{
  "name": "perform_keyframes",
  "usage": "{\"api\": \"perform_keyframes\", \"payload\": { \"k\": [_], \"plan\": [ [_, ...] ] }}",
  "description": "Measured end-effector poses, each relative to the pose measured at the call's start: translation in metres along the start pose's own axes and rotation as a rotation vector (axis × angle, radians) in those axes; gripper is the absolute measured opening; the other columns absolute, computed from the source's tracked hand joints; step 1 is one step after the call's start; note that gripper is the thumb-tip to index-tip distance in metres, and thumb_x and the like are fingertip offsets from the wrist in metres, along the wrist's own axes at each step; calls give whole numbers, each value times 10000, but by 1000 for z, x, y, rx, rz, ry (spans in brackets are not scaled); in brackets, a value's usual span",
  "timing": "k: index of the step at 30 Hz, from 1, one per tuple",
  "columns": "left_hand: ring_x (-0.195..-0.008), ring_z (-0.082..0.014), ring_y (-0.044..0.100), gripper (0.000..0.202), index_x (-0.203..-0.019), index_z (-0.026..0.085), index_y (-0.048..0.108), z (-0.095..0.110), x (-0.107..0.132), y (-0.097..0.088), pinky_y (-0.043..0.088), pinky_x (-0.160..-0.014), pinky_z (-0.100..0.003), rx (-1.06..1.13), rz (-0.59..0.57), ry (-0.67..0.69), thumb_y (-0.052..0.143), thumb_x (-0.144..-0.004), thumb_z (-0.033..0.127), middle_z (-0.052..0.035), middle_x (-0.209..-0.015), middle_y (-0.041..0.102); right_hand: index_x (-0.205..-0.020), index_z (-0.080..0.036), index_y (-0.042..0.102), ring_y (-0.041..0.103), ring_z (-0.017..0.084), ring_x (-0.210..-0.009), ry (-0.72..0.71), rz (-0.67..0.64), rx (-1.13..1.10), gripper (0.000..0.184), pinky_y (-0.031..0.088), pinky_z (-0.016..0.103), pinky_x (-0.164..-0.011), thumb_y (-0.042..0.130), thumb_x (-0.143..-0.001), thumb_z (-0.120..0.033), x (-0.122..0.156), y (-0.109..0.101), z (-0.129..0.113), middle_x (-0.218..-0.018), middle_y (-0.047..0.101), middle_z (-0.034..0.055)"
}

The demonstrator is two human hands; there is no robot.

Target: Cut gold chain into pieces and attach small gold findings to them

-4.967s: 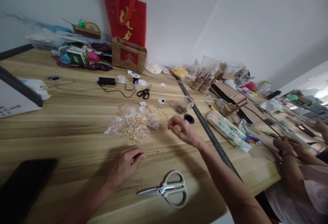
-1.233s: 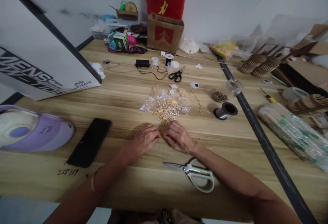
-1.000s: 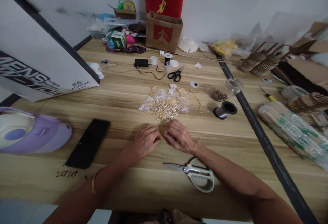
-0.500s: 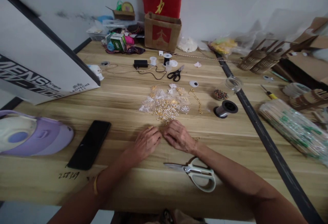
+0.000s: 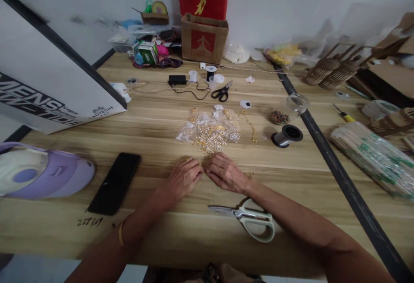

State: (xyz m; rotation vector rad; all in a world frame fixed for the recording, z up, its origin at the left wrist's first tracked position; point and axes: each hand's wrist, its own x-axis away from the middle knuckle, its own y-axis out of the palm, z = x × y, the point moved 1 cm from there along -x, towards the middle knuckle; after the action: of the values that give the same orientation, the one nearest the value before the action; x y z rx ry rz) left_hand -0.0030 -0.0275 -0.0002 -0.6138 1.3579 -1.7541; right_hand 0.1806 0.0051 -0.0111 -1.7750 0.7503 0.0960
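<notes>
My left hand (image 5: 183, 178) and my right hand (image 5: 227, 172) rest knuckles-up on the wooden table (image 5: 155, 132), fingertips meeting between them. Both are curled in a pinch on a thin gold chain (image 5: 248, 174), of which only a short end shows past my right wrist. Just beyond my fingers lies a heap of small clear bags with gold and silver beads (image 5: 209, 130). Another gold chain (image 5: 250, 127) lies to the right of that heap. White-handled scissors (image 5: 250, 220) lie under my right forearm, near the table's front edge.
A black phone (image 5: 115, 182) and a purple-and-white cap (image 5: 42, 171) lie at the left, a white box (image 5: 48, 80) behind them. A spool (image 5: 286, 136), a bead dish (image 5: 280, 117), black scissors (image 5: 221, 93) and a bundle of sticks (image 5: 371, 158) lie further off.
Five seconds ago my hands were apart, the right one raised by the bead heap; now both are together on the chain. Over the last second only the view shifts slightly.
</notes>
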Motion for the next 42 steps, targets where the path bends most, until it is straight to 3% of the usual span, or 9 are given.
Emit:
{"api": "perform_keyframes", "payload": {
  "k": [14,25,37,42],
  "plan": [
    [-767,-172,545,124,-768,158,610,0,-1,-4,431,-721,-292,8,-14,-59,518,-849,142,-39,-785,590,-861,-154,547,472,194,-839,8,-9,22,122,399,361,-807,439,-909,-185,2,1,1,-828,554,75],
    [-801,-180,544,158,-811,158,616,2,-3,-3,436,-754,-313,63,12,-41,485,-892,191,-45,-814,592,-828,-167,525,468,189,-812,26,16,9,120,389,351,-781,438,-907,-192,3,4,3,-804,531,65],
    [-809,-188,536,157,-783,148,580,2,-1,0,449,-763,-322,-47,14,7,471,-893,176,-55,-831,577,-813,-161,523,452,189,-806,21,2,21,113,396,344,-786,449,-896,-180,2,2,2,-797,531,63],
    [-813,-173,536,166,-781,149,570,2,-1,1,454,-772,-307,28,49,40,452,-897,157,-54,-836,580,-805,-161,523,446,187,-795,27,-6,22,136,397,343,-772,432,-903,-184,3,2,2,-791,528,65]
  ]
}}
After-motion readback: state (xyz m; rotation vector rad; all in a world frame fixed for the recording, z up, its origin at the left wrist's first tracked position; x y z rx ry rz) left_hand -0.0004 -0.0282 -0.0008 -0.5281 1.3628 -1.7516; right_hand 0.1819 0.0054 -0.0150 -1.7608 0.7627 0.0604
